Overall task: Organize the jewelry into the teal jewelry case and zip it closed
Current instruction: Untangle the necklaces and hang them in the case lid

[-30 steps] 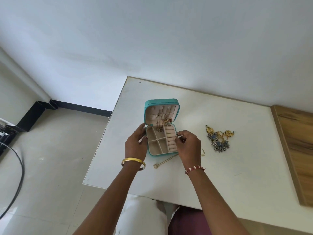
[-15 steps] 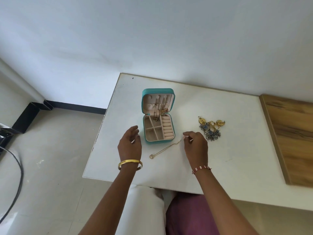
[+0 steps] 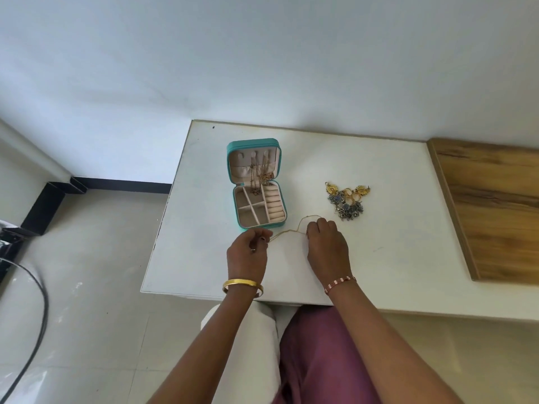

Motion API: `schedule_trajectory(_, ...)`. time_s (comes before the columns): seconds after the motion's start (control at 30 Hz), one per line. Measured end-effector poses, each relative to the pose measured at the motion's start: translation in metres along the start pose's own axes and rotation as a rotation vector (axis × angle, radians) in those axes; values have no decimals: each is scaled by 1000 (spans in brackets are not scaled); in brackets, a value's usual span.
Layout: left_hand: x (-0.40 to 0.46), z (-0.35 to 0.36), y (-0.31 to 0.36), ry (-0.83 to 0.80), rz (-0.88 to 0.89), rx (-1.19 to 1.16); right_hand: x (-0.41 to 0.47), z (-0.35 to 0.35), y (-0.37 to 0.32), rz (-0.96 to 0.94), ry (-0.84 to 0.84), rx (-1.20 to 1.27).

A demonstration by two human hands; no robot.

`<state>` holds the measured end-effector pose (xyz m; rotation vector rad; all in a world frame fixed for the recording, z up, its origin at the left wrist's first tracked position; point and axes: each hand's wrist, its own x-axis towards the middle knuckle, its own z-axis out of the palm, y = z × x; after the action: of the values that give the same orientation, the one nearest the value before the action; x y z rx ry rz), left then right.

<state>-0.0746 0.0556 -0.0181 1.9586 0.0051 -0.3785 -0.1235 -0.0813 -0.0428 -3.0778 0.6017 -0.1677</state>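
- Nearest of all, just in front of the teal jewelry case point(image 3: 256, 185), the left hand point(image 3: 247, 254) is pinching one end of a thin gold chain point(image 3: 287, 231) between curled fingertips.
- The right hand point(image 3: 327, 245) is curling down over the chain's other end in front of and right of the case; its fingertips are hidden, so the grip looks like a pinch but I cannot tell for sure.
- The chain is hanging slack between the two hands and looping up toward the case's front edge. My worry is that slack like this is inviting a knot, or catching on the case's corner on the way in.
- The case is sitting open on the white table point(image 3: 393, 243), lid upright. Chains already hanging in the lid are dangling over the back compartments, so the new chain could be tangling with them.
- Well right of the case, a heap of gold and blue jewelry point(image 3: 347, 201) is still waiting; its charms look interlocked and may be coming up in a clump.
- No brand, label or writing is showing anywhere.
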Motion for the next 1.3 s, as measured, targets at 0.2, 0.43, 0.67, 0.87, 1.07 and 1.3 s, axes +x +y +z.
schedule_trajectory(0.2, -13, 8, 11, -80, 95, 86, -2, -2, 7, 125, -128, 260)
schedule_trajectory(0.43, -31, 4, 46, -245, 250, 146, -6, -73, 5, 123, -388, 885)
schedule_trajectory(0.67, -53, -19, 88, -247, 346, 150, -11, -156, 4, 50, -406, 982)
schedule_trajectory(0.87, -84, -49, 117, -199, 352, -137, -30, -206, 11, 5, -403, 1219)
schedule_trajectory(1.07, -110, -64, 138, -279, 149, -569, -48, -234, 3, -124, -512, 1532)
schedule_trajectory(1.3, -118, -82, 146, -412, -32, -749, -61, -248, -1, -39, -490, 1752)
